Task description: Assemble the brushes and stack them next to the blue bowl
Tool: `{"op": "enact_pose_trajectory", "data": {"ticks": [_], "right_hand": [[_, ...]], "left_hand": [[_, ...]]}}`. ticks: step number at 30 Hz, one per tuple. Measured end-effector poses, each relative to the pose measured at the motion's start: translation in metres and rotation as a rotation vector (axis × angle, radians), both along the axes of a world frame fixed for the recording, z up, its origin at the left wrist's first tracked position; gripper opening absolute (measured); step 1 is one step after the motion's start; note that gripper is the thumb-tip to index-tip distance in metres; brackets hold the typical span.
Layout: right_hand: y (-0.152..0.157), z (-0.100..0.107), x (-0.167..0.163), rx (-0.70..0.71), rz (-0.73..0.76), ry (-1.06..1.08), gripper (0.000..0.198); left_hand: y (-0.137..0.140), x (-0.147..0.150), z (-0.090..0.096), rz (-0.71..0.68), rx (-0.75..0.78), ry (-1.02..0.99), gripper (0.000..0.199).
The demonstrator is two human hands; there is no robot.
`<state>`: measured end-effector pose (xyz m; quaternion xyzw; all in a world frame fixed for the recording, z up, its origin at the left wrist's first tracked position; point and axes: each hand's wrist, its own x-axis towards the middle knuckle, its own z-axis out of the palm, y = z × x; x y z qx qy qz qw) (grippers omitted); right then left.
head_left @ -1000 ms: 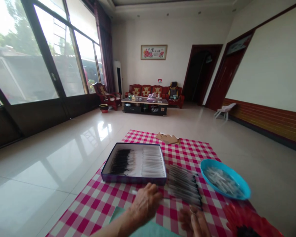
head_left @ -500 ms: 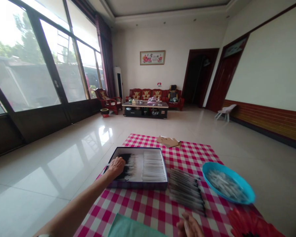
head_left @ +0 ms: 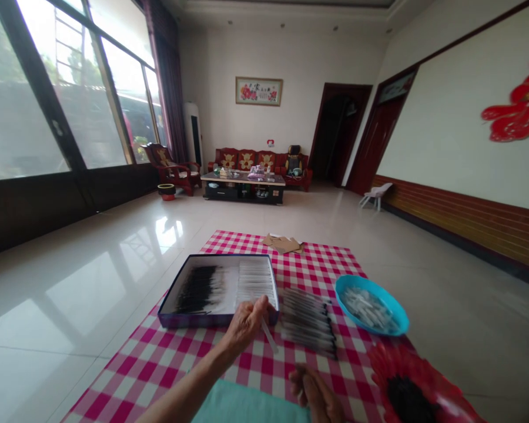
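My left hand (head_left: 248, 323) is closed on a slim whitish tube (head_left: 270, 336), which slants down from its fingers at the front right corner of the box. The shallow dark-blue box (head_left: 216, 320) holds a row of thin black sticks (head_left: 197, 289) on its left and a stack of whitish tubes (head_left: 254, 279) on its right. Low in the view, my right hand (head_left: 315, 390) has its fingers curled together; whatever they may hold is hidden. Just beyond it lies a blurred pile of greyish tubes with black ends (head_left: 309, 323).
A blue bowl (head_left: 399, 305) of short translucent pieces stands at the right. Nearer is a red flower-shaped thing (head_left: 388, 352) with a dark centre. Teal cloth (head_left: 251, 405) lies in front, brown cardboard pieces (head_left: 284, 244) at the back. Everything rests on a pink checked tablecloth (head_left: 150, 352).
My left hand has moved right, from over the black sticks to the box's front right corner, with the whitish tube. The right hand stays low and its fingers are more curled. The view has turned right.
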<state>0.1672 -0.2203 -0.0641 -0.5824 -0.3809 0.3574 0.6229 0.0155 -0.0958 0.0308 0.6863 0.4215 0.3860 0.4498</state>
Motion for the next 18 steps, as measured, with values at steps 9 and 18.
{"op": "enact_pose_trajectory", "data": {"ticks": [9, 18], "right_hand": [[0.000, -0.001, 0.009, -0.051, 0.059, 0.033, 0.045], [0.002, 0.005, 0.018, -0.060, 0.087, 0.008, 0.037]], "left_hand": [[-0.035, 0.036, -0.062, -0.036, -0.457, -0.405, 0.061], [-0.077, 0.015, -0.049, -0.075, 0.571, 0.393, 0.023]]}}
